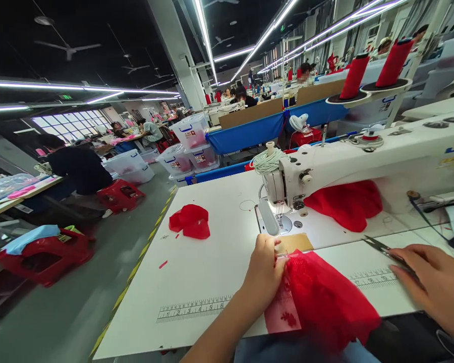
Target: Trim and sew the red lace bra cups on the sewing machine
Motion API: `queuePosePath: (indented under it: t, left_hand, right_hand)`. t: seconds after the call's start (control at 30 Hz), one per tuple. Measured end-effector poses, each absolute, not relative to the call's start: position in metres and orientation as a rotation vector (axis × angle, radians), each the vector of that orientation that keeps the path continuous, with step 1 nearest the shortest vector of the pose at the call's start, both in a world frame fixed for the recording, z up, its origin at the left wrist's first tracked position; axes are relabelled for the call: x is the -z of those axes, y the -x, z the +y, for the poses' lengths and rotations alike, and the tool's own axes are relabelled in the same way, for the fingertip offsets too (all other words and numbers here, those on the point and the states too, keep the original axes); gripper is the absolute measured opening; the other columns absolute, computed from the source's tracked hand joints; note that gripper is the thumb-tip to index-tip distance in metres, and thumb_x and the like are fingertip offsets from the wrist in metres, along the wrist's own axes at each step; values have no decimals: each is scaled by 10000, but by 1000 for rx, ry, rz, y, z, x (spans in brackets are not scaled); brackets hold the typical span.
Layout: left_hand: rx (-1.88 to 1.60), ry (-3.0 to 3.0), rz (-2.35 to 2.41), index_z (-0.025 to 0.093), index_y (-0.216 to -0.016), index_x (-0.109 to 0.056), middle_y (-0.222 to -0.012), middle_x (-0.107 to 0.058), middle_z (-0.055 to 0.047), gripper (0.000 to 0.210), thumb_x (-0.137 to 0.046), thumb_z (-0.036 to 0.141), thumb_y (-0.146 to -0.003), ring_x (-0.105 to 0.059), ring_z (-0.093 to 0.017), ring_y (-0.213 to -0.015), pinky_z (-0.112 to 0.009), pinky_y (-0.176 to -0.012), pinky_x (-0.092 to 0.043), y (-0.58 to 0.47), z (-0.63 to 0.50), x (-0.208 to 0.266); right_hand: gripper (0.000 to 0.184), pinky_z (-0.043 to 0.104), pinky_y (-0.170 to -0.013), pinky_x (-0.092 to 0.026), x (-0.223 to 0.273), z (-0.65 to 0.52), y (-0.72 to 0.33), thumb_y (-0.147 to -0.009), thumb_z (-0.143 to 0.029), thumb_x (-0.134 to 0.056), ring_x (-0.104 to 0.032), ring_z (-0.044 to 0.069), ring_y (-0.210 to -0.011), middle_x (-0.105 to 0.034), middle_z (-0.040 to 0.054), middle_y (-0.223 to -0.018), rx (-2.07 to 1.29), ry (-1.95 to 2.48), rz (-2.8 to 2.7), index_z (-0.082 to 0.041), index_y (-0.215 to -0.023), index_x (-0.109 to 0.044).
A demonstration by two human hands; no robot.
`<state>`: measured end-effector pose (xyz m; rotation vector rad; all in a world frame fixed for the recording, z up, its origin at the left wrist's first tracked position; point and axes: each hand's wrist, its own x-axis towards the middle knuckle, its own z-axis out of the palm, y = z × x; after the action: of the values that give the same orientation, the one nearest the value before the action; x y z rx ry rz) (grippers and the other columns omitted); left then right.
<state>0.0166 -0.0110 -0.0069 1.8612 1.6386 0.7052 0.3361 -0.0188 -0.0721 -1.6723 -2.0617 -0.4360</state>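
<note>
My left hand (263, 267) is closed on the upper edge of a sheer red fabric piece (325, 297), just in front of the sewing machine's needle area. The fabric drapes over the table's front edge, with a paler pink strip (283, 312) beside it. At the right, my right hand (431, 282) is wrapped around a pair of dark scissors (384, 247), whose tips point left over the table. A white sewing machine (336, 161) stands behind both hands. Under its arm lies more red fabric (351, 201).
Another red fabric piece (191, 222) and small red scraps (163, 264) lie on the white table (196, 267), which has printed rulers. Red thread cones (354, 75) stand behind the machine. Plastic boxes (191, 131), red stools (49, 257) and seated people (77, 164) are farther off.
</note>
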Motion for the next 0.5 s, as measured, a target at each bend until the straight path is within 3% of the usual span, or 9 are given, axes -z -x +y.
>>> queuePosePath:
  t: [0.1,0.23,0.37,0.43,0.5]
  left_hand:
    - [-456,-1964,1828,184,-883,-597,-1024,-561,-68,175,-711,259,-773,-538,-233,-926,-385,-825,-449,-17,-15,3]
    - [-393,-2005,1773,200,-747,-577,-872,-615,-27,126,-655,254,-830,-543,-209,-852,-338,-767,-411,-19,-19,1]
    - [-600,-2097,1621,210,-799,-592,-832,-635,-16,63,-596,186,-857,-536,-197,-825,-332,-766,-379,-18,-30,-1]
    - [-732,-2081,1549,205,-776,-578,-822,-616,-14,80,-590,184,-852,-522,-184,-807,-317,-753,-373,-16,-35,-3]
    - [-793,-1924,1490,197,-751,-551,-744,-558,10,92,-605,196,-826,-485,-151,-719,-279,-680,-365,-12,-35,-5]
  right_hand:
    - [389,427,-667,-534,53,-19,-299,-969,-396,-330,-653,292,-836,-621,157,-1023,410,1396,-2052,-139,-1012,-619]
    - [244,333,-876,-530,28,-9,-245,-954,-379,-467,-637,210,-1038,-645,74,-1147,-299,1064,-2081,-242,-1054,-642]
    - [497,388,-1028,-415,6,9,-213,-838,-453,-663,-504,254,-1219,-536,101,-1318,-1129,870,-2123,-218,-1257,-538]
    - [455,341,-938,-447,-1,17,-205,-789,-430,-710,-558,236,-1082,-599,60,-1171,-1463,772,-2146,-203,-1164,-587]
    - [252,278,-761,-449,-4,23,-202,-793,-385,-680,-570,183,-844,-612,1,-878,-1604,766,-2156,-178,-928,-631]
